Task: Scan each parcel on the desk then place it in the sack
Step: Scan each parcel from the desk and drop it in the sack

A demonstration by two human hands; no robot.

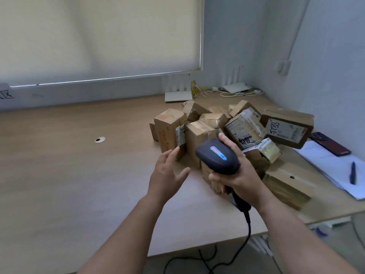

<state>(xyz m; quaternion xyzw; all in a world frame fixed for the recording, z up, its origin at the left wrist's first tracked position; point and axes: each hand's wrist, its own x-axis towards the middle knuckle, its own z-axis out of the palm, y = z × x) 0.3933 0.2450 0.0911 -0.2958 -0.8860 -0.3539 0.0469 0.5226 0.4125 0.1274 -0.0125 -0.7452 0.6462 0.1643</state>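
Head view. The desk [79, 165] carries a heap of cardboard parcels [233, 135] at about 2 o'clock from frame centre, reaching toward the right-hand wall. The sack is not in view; its position cannot be stated.

The right hand [235, 175] is wrapped around the grip of a dark corded scanner [217, 156], thumb lying along the side of the scanner head. The scanner head points away from the person, into the heap. Its cable [247, 230] drops off the near desk edge at 5 o'clock.

The left hand [167, 171] is spread, fingers straight, holding nothing. Its fingertips [175, 150] are at the lower corner of the tall upright parcel [168, 131], at 11 o'clock from the scanner; whether they touch it cannot be told. A label is wrapped over that parcel's right-hand edge.

Beyond the heap at 12 o'clock lie white routers [178, 95] and loose cords. At 3 o'clock lie papers [325, 161] with a blue pen [353, 173] and a phone [329, 143].

Likely hazards:
- The parcels lean on one another. Pulling the tall parcel out may let its neighbours topple.
- A label folded around a corner may fail to read unless the parcel is turned flat to the scanner.
- The hanging cable may snag the desk edge during a reach.
- A one-handed lift with flat fingers risks a drop.
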